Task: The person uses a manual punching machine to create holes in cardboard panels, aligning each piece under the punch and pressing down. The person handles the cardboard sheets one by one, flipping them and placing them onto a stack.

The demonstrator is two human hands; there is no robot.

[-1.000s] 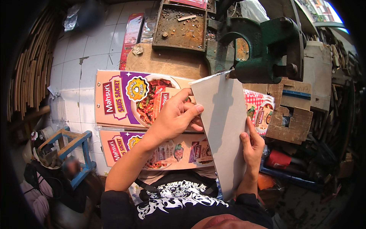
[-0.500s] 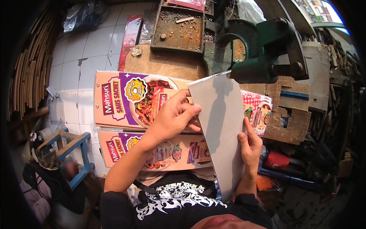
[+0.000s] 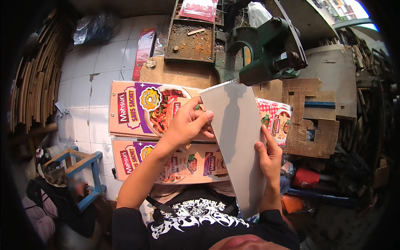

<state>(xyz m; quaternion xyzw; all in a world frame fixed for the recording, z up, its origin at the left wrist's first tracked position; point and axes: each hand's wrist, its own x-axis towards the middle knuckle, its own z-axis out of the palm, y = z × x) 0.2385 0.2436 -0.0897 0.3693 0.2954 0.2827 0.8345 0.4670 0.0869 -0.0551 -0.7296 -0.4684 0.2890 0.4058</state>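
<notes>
One plain grey cardboard sheet [image 3: 239,141], held upright under the green metal press [image 3: 266,50]. My left hand [image 3: 189,125] pinches its left edge, thumb on the grey face; my right hand [image 3: 270,156] grips the right edge, fingers curled. Two printed orange-purple cardboard panels [image 3: 141,108] lie flat behind it. Versus half a second ago: both grips unchanged, sheet barely shifted.

White tiled floor [image 3: 96,71], printed cardboard sheets [image 3: 141,108] stacked on it, blue wooden stool [image 3: 81,166]
</notes>
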